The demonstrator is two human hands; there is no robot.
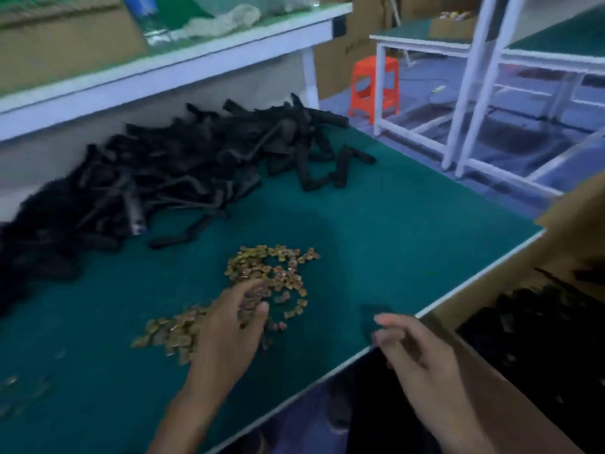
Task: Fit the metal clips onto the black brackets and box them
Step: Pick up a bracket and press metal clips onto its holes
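A spread of small brass-coloured metal clips (275,273) lies on the green table mat (393,231). My left hand (229,329) hovers over the near part of it, fingers bent down among the clips and thumb held apart from them. A big heap of black brackets (170,178) fills the back left of the table. My right hand (415,352) is at the table's near right edge, and its forefinger and thumb pinch a dark, blurred black bracket (371,317). A cardboard box (491,290) at the right holds more black brackets (540,329).
A white-framed shelf (163,73) with cardboard and bags runs above the back of the table. Beyond the right edge stand an orange plastic stool (373,86) and white-framed tables (465,93). A few stray clips (19,388) lie at the far left.
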